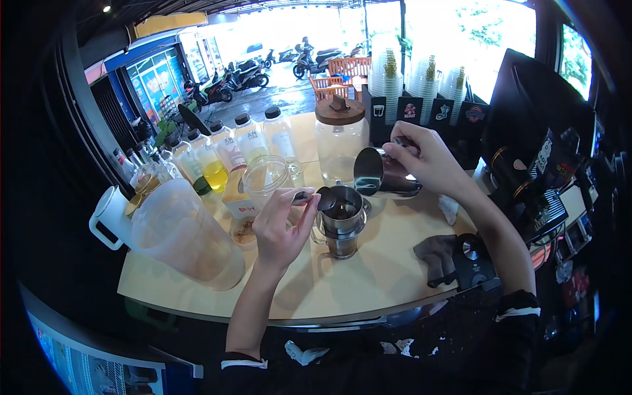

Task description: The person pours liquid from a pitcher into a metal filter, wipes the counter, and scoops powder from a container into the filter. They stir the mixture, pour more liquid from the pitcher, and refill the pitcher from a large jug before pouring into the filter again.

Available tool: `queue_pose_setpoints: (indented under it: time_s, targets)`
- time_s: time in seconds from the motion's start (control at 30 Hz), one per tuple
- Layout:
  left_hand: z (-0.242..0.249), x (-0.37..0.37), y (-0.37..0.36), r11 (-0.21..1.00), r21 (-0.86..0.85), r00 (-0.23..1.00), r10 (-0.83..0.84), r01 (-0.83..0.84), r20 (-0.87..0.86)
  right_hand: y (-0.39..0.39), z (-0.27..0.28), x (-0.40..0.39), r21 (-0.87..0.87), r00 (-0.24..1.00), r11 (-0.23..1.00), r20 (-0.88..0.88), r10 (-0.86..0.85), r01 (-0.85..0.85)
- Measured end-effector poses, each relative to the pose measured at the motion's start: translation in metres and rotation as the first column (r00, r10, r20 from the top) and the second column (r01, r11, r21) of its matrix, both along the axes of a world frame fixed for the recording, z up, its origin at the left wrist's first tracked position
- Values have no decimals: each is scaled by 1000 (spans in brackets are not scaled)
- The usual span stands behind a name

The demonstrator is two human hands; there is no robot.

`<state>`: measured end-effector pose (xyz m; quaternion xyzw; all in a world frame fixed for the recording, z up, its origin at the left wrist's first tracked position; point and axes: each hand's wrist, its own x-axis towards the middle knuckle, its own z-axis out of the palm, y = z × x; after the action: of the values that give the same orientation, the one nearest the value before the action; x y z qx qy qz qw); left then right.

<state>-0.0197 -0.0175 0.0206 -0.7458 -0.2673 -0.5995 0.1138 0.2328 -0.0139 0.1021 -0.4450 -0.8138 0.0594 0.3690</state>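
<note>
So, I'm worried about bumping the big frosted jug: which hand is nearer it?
Left. The left hand is just to the right of the frosted jug; the right hand is farther off, past the steel cup.

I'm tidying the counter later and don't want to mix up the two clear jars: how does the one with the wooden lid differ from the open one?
The lidded jar is capped by a brown wooden lid; the open jar shows a bare rim. The lidded jar looks larger, the open jar smaller. The open jar is nearer the left hand than the lidded jar. Both are see-through.
</note>
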Motion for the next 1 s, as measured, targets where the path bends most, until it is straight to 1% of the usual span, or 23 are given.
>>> queue_pose_setpoints:
  time_s: [0.03, 0.07, 0.1, 0.17, 0.2, 0.27, 0.3, 0.37, 0.4, 0.47, 0.53, 0.6, 0.63, 0.7, 0.73, 0.8, 0.83, 0.87, 0.93, 0.97, 1.0]
  targets:
    - [0, 1, 0, 1000, 0, 1000, 1, -1, 0, 3, -8, 6, -115, 987, 993, -159, -14, -5]
    - [0, 1, 1, 1000, 15, 1000, 1, -1, -12, 7, -18, 12, -226, 949, 974, -312, -44, -29]
    - [0, 2, 1, 1000, 30, 1000, 2, -1, -25, 11, -30, 18, -225, 949, 974, -312, -41, -32]
    - [-1, 4, -1, 1000, 11, 1000, -6, 7, -22, 20, -59, 31, -241, 856, 964, -516, -33, -108]
    - [-2, 5, -1, 1000, -9, 1000, -18, 18, -17, 22, -72, 35, -238, 856, 965, -516, -30, -110]
    - [-3, 7, -3, 999, -13, 999, -34, 34, -25, 25, -98, 43, -298, 767, 951, -629, -129, -84]
    - [-3, 7, -3, 999, -18, 998, -49, 48, -31, 30, -114, 48, -292, 767, 952, -629, -123, -87]
    - [-5, 9, -2, 998, -25, 998, -61, 60, -24, 36, -145, 58, -348, 693, 935, -692, -204, -72]
    - [-6, 10, -2, 996, -37, 997, -78, 77, -15, 36, -155, 61, -344, 693, 936, -693, -199, -75]
    - [-10, 11, -2, 994, -51, 996, -92, 92, 1, 34, -172, 65, -424, 658, 906, -681, -322, 5]
    - [-14, 12, -2, 991, -65, 993, -114, 115, 16, 32, -185, 66, -429, 632, 903, -706, -319, -23]
    - [-18, 11, -3, 991, -70, 993, -114, 116, 25, 30, -195, 67, -399, 516, 913, -801, -302, -86]
    - [-21, 11, -3, 990, -68, 993, -119, 120, 25, 33, -204, 69, -398, 515, 914, -802, -303, -82]
    - [-24, 12, -1, 984, -133, 992, -108, 115, 60, 39, -221, 74, -368, 497, 923, -825, -267, -115]
    - [-24, 12, -1, 984, -128, 992, -114, 121, 61, 40, -227, 76, -363, 497, 926, -826, -266, -109]
    - [-24, 14, -1, 982, -135, 989, -123, 133, 77, 39, -234, 78, -396, 562, 915, -775, -290, -73]
    - [-24, 15, -1, 982, -130, 988, -130, 140, 77, 37, -235, 76, -433, 545, 898, -773, -325, -78]
    - [-25, 16, -2, 981, -125, 988, -138, 146, 65, 35, -239, 77, -430, 543, 900, -774, -326, -72]
    - [-25, 17, -2, 981, -119, 987, -150, 155, 53, 33, -241, 74, -364, 590, 930, -763, -264, -54]
    - [-25, 18, -3, 985, -91, 989, -147, 148, 17, 28, -242, 76, -395, 621, 917, -732, -281, -50]
    - [-25, 18, -3, 988, -63, 989, -144, 143, -17, 28, -245, 79, -395, 620, 917, -732, -284, -46]
